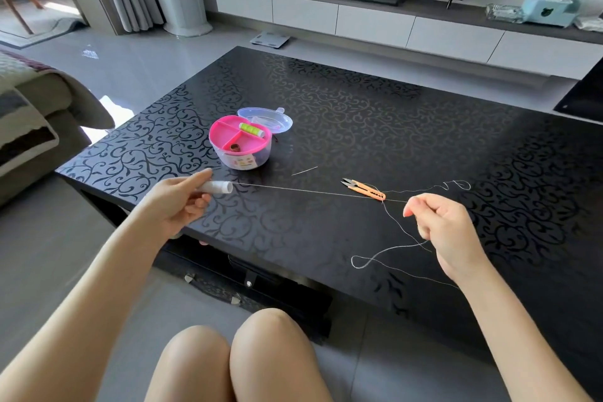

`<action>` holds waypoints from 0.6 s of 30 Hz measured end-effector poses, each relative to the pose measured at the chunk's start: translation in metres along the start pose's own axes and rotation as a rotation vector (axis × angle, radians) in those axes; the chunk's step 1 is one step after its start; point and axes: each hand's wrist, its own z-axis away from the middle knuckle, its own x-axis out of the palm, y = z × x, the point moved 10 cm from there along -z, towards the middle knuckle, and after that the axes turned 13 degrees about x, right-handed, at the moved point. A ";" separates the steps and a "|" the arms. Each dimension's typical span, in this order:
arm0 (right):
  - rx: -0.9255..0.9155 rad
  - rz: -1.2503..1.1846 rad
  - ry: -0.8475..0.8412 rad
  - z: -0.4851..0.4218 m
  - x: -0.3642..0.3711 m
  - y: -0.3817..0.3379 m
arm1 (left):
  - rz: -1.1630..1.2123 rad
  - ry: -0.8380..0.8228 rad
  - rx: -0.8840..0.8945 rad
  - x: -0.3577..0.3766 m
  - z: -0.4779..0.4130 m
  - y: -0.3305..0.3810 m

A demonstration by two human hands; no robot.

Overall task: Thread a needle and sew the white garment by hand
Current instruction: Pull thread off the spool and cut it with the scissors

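Observation:
My left hand (177, 201) grips a white thread spool (218, 187) above the near left part of the black table (375, 127). A taut white thread (310, 191) runs from the spool to my right hand (439, 223), which pinches it. Loose thread loops trail below and behind that hand. A bare needle (304, 171) lies on the table between the hands, farther back. Orange thread snips (363, 189) lie just left of my right hand, under the thread. No white garment is in view.
A round pink sewing box (239, 142) with a green spool inside stands behind my left hand, its clear lid (266, 119) beside it. A sofa edge (29, 114) is at the left. My knees (235, 359) are below the table's near edge.

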 end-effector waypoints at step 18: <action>0.159 0.717 -0.146 -0.014 0.051 0.024 | 0.259 0.336 0.177 -0.099 -0.040 0.067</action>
